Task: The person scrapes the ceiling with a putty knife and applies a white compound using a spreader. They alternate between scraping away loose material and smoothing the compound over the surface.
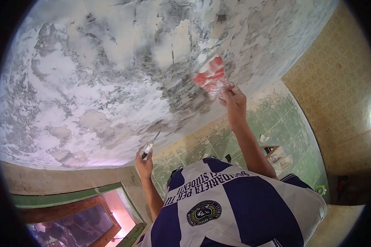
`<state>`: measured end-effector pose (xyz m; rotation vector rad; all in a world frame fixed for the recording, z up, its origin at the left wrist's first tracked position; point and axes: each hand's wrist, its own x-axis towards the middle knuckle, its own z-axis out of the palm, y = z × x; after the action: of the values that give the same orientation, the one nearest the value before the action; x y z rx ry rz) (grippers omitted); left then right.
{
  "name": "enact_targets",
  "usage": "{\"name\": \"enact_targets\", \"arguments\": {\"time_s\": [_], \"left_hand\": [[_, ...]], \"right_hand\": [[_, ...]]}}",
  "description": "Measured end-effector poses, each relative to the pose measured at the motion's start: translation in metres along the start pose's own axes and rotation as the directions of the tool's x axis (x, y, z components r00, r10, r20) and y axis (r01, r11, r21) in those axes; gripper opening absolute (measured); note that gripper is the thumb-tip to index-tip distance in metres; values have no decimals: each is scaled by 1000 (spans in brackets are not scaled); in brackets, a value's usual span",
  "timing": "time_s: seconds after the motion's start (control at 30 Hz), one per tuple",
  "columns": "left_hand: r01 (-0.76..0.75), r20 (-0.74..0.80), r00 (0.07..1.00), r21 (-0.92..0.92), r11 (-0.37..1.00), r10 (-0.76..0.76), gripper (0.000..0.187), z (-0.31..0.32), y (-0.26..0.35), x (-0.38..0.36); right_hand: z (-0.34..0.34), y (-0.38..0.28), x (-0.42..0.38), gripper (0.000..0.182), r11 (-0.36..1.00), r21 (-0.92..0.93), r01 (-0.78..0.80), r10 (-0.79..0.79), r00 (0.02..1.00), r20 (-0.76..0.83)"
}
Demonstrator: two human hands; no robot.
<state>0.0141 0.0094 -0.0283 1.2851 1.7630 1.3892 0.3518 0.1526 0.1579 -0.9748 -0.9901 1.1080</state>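
Note:
My right hand (pixel 236 105) is raised to the wall, its fingers pinched on the lower end of a crumpled red-and-white plastic packet (pixel 212 76). The packet is blurred and overlaps the patchy plastered surface (pixel 132 82). Lower and to the left, my left hand (pixel 144 162) is closed around the handle of a putty knife (pixel 153 143). Its thin grey blade points up and right, its tip close to the lower part of the plaster. White smears show around the handle.
Green tiles (pixel 276 133) with worn patches run below the plaster. A small white shelf (pixel 279 158) stands beyond my right forearm. At lower left is a green-framed window (pixel 70 193); a patterned tan surface (pixel 338 74) lies at right. My striped shirt (pixel 251 201) fills the bottom.

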Motion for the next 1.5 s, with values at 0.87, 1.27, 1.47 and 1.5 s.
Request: {"name": "enact_targets", "arguments": {"time_s": [0.87, 1.27, 1.47, 1.5], "left_hand": [[-70, 311, 950, 267, 961, -17, 33, -83, 17, 6], [-91, 398, 914, 384, 919, -75, 34, -49, 38, 5], [-183, 445, 895, 442, 878, -38, 33, -55, 36, 4], [-187, 448, 894, 446, 875, -37, 33, -55, 36, 3]], "right_hand": [[-95, 248, 16, 52, 432, -835, 339, -629, 777, -10], [-57, 342, 3, 70, 340, -830, 441, -473, 843, 255], [-114, 403, -72, 60, 435, -900, -21, -86, 994, -66], [-112, 391, -71, 60, 433, -901, -26, -81, 994, -68]]}}
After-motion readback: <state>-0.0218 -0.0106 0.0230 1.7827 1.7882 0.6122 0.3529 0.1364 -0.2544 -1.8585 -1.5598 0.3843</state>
